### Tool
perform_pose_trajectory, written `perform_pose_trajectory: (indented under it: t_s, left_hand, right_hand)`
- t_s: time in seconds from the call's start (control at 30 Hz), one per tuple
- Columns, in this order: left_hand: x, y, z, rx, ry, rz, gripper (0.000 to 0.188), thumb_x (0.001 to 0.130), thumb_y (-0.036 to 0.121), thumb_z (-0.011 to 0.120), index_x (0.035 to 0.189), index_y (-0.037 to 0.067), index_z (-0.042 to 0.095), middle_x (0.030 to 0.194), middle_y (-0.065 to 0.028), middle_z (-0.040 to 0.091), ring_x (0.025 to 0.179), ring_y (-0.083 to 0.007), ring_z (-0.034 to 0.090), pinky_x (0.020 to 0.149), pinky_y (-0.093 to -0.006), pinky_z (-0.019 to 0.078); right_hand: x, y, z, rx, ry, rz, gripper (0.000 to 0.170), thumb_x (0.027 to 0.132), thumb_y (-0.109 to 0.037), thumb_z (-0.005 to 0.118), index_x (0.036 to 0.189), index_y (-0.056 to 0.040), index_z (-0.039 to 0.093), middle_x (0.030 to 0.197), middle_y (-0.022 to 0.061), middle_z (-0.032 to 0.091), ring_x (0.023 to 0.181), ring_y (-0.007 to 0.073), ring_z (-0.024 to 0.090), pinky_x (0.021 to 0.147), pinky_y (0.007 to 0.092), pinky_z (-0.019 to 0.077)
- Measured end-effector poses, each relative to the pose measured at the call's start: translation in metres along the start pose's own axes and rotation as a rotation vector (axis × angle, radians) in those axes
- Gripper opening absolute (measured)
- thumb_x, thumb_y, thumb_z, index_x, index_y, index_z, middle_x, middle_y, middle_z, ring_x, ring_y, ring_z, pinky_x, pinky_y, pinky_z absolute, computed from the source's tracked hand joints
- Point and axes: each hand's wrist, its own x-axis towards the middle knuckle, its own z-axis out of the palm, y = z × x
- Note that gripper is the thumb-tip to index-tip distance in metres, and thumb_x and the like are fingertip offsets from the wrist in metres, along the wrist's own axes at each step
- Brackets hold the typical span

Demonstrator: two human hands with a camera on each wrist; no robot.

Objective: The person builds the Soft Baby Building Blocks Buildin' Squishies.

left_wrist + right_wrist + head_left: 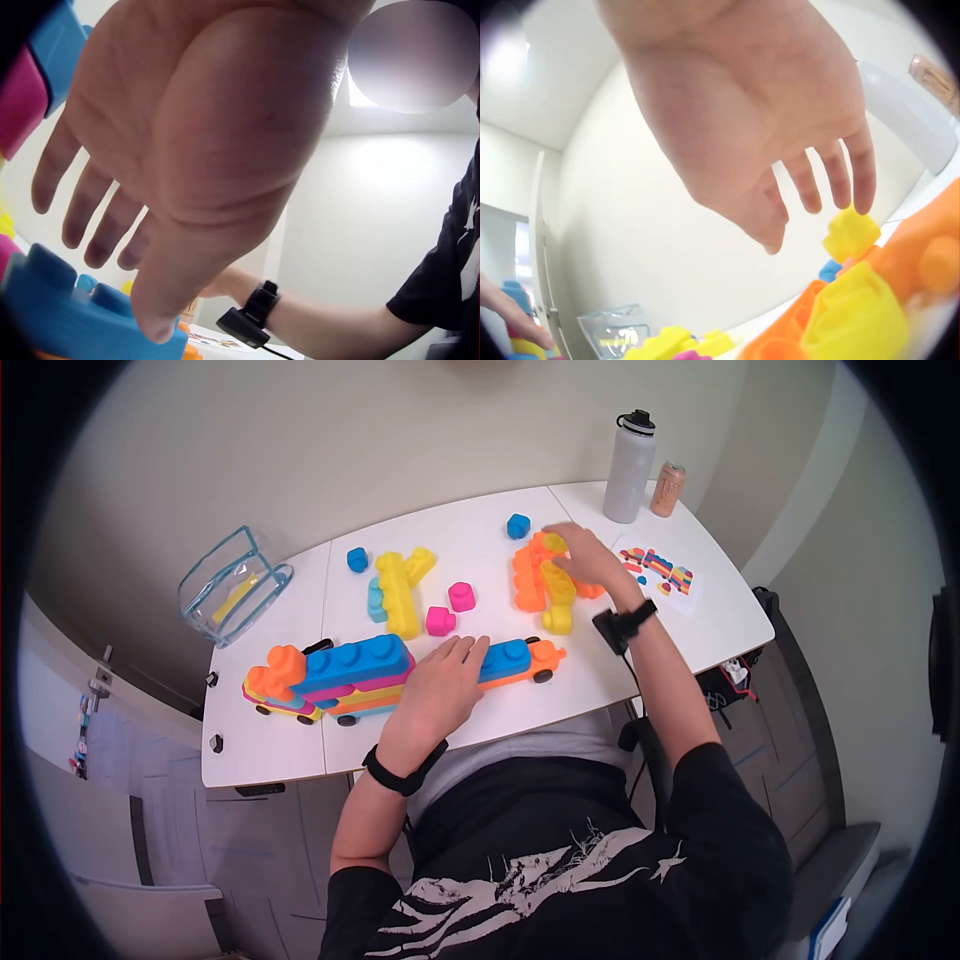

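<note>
A long toy train of building blocks stands along the table's near side, with a tall blue block (352, 663) on its left part and a lower blue block (505, 662) toward its right end. Over the train's middle, my left hand (440, 688) has its fingers extended; its thumb overlaps the lower blue block (82, 315) in the left wrist view. My right hand (590, 558) reaches above a pile of orange blocks (527, 582) and yellow blocks (558, 600). In the right wrist view, its loose fingers (862, 176) hang close over a small yellow block (852, 234), holding nothing.
Behind the train lie a yellow block (400, 600), pink blocks (461, 596) and small blue blocks (518, 526). A printed picture (665, 573) lies at the right, near a bottle (627, 475) and a can (668, 490). A clear bag (225, 605) stands at the far left.
</note>
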Motion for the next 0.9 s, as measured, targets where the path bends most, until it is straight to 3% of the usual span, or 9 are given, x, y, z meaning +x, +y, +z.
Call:
perform_pose_trajectory:
  t_s: [0.13,0.2,0.23,0.3,0.43,0.63,0.73,0.8,0.9]
  left_hand:
    - [-0.008,0.006,-0.012,-0.068,-0.104,-0.048,0.068,0.083,0.012,0.085,0.142,-0.001,0.056,0.136,-0.0172,0.065,0.132,-0.0338,0.059,0.109,-0.0431,0.0521]
    - [-0.010,0.004,-0.015,-0.075,-0.146,-0.062,0.067,0.083,0.014,0.085,0.142,0.000,0.057,0.136,-0.0167,0.065,0.132,-0.0337,0.059,0.108,-0.0433,0.0523]
    - [-0.011,0.003,-0.016,-0.084,-0.158,-0.070,0.067,0.084,0.015,0.084,0.144,0.003,0.057,0.140,-0.0173,0.063,0.134,-0.0347,0.059,0.109,-0.0438,0.0520]
    - [-0.011,0.003,-0.014,-0.099,-0.176,-0.070,0.067,0.086,0.017,0.084,0.146,0.006,0.057,0.145,-0.0179,0.061,0.135,-0.0358,0.058,0.110,-0.0443,0.0518]
    - [-0.013,0.003,-0.018,-0.081,-0.154,-0.066,0.067,0.087,0.017,0.083,0.146,0.005,0.056,0.145,-0.0176,0.060,0.135,-0.0362,0.058,0.110,-0.0445,0.0516]
    - [-0.014,0.003,-0.020,-0.083,-0.142,-0.072,0.066,0.086,0.016,0.083,0.145,0.003,0.057,0.143,-0.0169,0.061,0.135,-0.0347,0.058,0.111,-0.0437,0.0512]
    - [-0.014,0.003,-0.020,-0.075,-0.130,-0.064,0.064,0.086,0.015,0.083,0.143,0.001,0.057,0.140,-0.0167,0.063,0.134,-0.0334,0.058,0.111,-0.0429,0.0508]
    - [-0.015,0.004,-0.019,-0.067,-0.129,-0.059,0.064,0.086,0.015,0.083,0.143,0.001,0.057,0.140,-0.0166,0.063,0.134,-0.0335,0.058,0.111,-0.0429,0.0508]
    - [-0.017,0.004,-0.023,-0.059,-0.112,-0.040,0.064,0.086,0.016,0.083,0.143,0.001,0.057,0.141,-0.0163,0.062,0.134,-0.0333,0.058,0.111,-0.0429,0.0513]
  right_hand:
    - [0.029,0.019,0.015,-0.119,0.011,0.052,0.053,0.089,-0.002,0.069,0.140,-0.0147,0.066,0.150,0.0122,0.058,0.136,0.0375,0.055,0.110,0.0441,0.0539]
    - [0.036,0.016,0.013,-0.254,-0.185,0.193,0.052,0.088,0.004,0.064,0.135,-0.0174,0.069,0.144,0.0113,0.060,0.133,0.0396,0.055,0.107,0.0459,0.0558]
    - [0.037,0.018,0.014,-0.255,-0.183,0.198,0.052,0.088,0.004,0.064,0.135,-0.0174,0.069,0.144,0.0113,0.060,0.133,0.0396,0.055,0.107,0.0459,0.0558]
    - [0.032,0.024,0.017,-0.279,-0.031,0.195,0.047,0.088,0.004,0.065,0.129,-0.0172,0.070,0.137,0.0114,0.062,0.128,0.0396,0.058,0.102,0.0479,0.0580]
    - [0.024,0.020,0.010,-0.292,-0.015,0.237,0.038,0.088,-0.001,0.070,0.124,-0.0142,0.070,0.133,0.0119,0.063,0.125,0.0374,0.062,0.099,0.0477,0.0592]
    - [-0.002,-0.008,-0.011,-0.025,0.192,0.204,0.040,0.085,-0.018,0.084,0.120,-0.0082,0.068,0.121,0.0144,0.072,0.112,0.0346,0.071,0.094,0.0453,0.0585]
    - [-0.037,-0.051,-0.042,0.056,0.145,0.169,0.042,0.086,-0.021,0.085,0.120,-0.0067,0.066,0.117,0.0125,0.075,0.102,0.0291,0.073,0.089,0.0399,0.0578]
    - [-0.057,-0.066,-0.051,0.254,-0.032,0.042,0.040,0.086,-0.021,0.085,0.118,-0.0059,0.066,0.112,0.0109,0.075,0.098,0.0277,0.073,0.087,0.0400,0.0579]
    - [-0.076,-0.080,-0.050,0.190,-0.168,0.005,0.040,0.086,-0.022,0.085,0.117,-0.0056,0.066,0.109,0.0105,0.074,0.096,0.0274,0.073,0.085,0.0401,0.0578]
